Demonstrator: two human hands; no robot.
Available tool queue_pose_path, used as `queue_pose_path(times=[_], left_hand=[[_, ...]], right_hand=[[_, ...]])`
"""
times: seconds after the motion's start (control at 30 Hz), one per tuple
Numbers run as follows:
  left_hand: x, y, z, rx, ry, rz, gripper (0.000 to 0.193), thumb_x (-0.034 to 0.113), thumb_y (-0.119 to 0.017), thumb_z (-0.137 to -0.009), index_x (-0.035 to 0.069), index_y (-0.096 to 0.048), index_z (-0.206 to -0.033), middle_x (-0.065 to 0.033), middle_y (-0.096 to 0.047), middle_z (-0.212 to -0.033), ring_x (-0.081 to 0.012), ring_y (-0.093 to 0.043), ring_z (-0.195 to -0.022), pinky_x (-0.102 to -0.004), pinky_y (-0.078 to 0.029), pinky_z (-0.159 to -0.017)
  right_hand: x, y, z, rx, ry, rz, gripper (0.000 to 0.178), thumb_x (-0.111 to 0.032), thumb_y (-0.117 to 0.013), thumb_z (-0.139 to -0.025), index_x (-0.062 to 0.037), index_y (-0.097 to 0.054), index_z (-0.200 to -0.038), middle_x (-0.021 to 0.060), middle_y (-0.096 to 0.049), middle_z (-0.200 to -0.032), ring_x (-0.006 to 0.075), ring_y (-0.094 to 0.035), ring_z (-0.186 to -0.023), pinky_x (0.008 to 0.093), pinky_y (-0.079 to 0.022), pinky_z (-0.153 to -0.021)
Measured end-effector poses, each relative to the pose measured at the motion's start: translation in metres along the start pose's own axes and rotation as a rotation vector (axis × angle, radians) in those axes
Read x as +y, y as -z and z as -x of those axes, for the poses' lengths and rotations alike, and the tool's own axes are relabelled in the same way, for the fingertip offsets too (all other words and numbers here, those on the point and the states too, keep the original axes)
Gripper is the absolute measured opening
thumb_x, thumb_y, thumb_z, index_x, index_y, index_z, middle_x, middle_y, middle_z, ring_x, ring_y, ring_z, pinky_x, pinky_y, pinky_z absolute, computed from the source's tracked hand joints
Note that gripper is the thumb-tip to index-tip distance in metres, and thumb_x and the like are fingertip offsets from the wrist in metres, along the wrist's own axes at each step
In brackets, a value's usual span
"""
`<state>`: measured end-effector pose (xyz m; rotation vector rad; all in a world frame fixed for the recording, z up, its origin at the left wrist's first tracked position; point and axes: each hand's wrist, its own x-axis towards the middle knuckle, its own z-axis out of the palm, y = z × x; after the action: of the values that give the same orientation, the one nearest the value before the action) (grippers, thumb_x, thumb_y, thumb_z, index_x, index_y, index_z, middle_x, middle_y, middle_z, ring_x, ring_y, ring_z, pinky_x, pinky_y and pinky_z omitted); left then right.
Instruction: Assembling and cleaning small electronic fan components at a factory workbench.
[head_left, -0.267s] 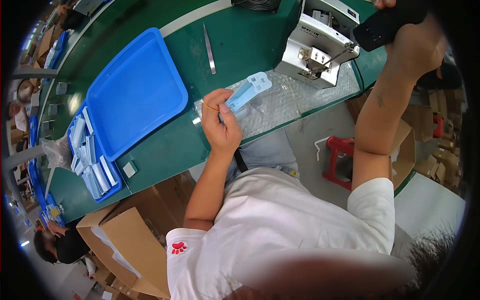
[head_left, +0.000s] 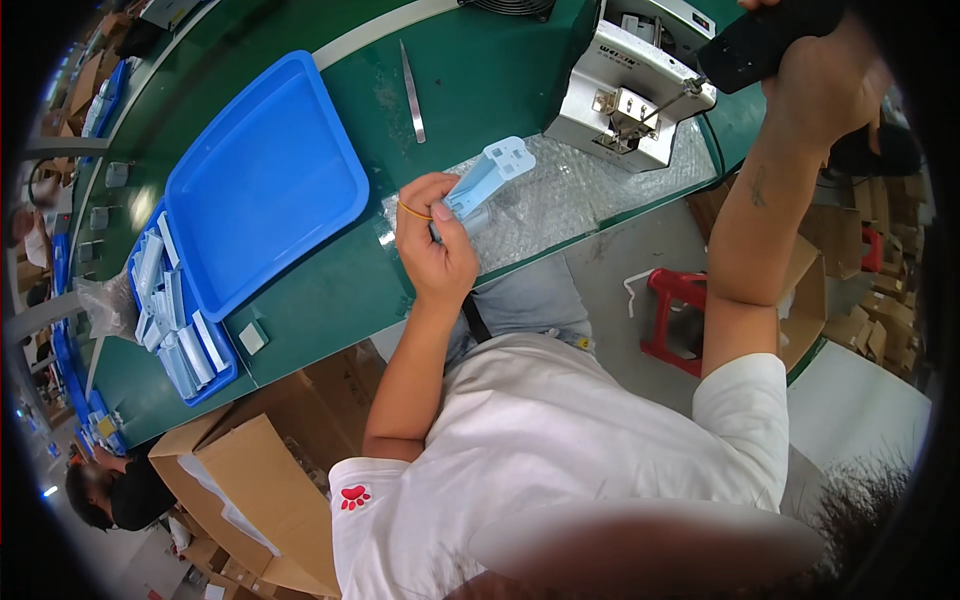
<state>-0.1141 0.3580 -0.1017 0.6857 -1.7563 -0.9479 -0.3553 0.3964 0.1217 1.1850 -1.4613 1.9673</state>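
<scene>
My left hand [head_left: 437, 243] is closed around the near end of a light blue plastic piece [head_left: 490, 177], long and trough-shaped with a rounded, holed far end. It is held over bubble wrap on the green bench. My right hand [head_left: 832, 88], raised at the upper right, grips a black electric screwdriver [head_left: 768, 48]. The driver's thin bit points down and left to the front of a white metal screw feeder [head_left: 625, 70], at a small metal block there. Whether a screw sits on the tip is too small to tell.
Metal tweezers [head_left: 412, 95] lie on the bench left of the feeder. A big blue tray [head_left: 345, 165] overlaps a smaller blue tray [head_left: 225, 378] with several light blue pieces. Bubble wrap [head_left: 560, 205] lines the bench edge. Below are a red stool [head_left: 660, 315] and a cardboard box [head_left: 265, 490].
The whole view has shifted slightly left. My right hand and the screwdriver have moved a little left toward the feeder. My left hand keeps its hold on the blue piece.
</scene>
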Motion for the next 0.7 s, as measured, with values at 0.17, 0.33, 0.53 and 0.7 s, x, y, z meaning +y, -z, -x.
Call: queue_pose_path(times=[0.17,0.33,0.53,0.7], left_hand=[[0.001,0.0,0.0,0.003,-0.004,-0.005,0.022,0.011,-0.044,-0.105,-0.003,-0.061,-0.106,-0.0173,-0.065,-0.113,-0.0239,-0.061,-0.101,-0.034,-0.047,-0.092],[0.0,-0.001,-0.001,0.01,-0.012,-0.005,0.021,0.011,-0.045,-0.105,-0.003,-0.061,-0.106,-0.0176,-0.065,-0.113,-0.0246,-0.061,-0.101,-0.0346,-0.047,-0.092],[0.002,-0.001,0.0,0.017,0.002,-0.002,0.021,0.012,-0.046,-0.104,-0.003,-0.061,-0.106,-0.0175,-0.065,-0.113,-0.0246,-0.061,-0.101,-0.0349,-0.047,-0.093],[0.003,-0.001,0.0,0.017,0.004,-0.014,0.021,0.012,-0.046,-0.104,-0.003,-0.061,-0.106,-0.0175,-0.065,-0.113,-0.0246,-0.061,-0.101,-0.035,-0.047,-0.093]], right_hand=[[0.007,0.006,-0.003,-0.073,0.035,-0.01,0.035,-0.042,-0.049,-0.11,-0.0064,-0.05,-0.11,0.0054,-0.059,-0.085,0.0097,-0.059,-0.056,0.0238,-0.052,-0.047],[0.006,0.005,-0.002,-0.098,0.043,0.005,0.034,-0.041,-0.048,-0.11,-0.0071,-0.049,-0.112,0.0051,-0.059,-0.086,0.0095,-0.059,-0.057,0.0229,-0.052,-0.047],[0.012,0.008,-0.003,-0.118,0.069,-0.015,0.033,-0.04,-0.049,-0.11,-0.0077,-0.048,-0.115,0.0049,-0.059,-0.086,0.0093,-0.059,-0.057,0.0228,-0.052,-0.048],[0.012,0.007,-0.003,-0.103,0.066,-0.037,0.034,-0.041,-0.049,-0.11,-0.008,-0.048,-0.117,0.0051,-0.059,-0.086,0.0092,-0.059,-0.058,0.0228,-0.052,-0.048]])
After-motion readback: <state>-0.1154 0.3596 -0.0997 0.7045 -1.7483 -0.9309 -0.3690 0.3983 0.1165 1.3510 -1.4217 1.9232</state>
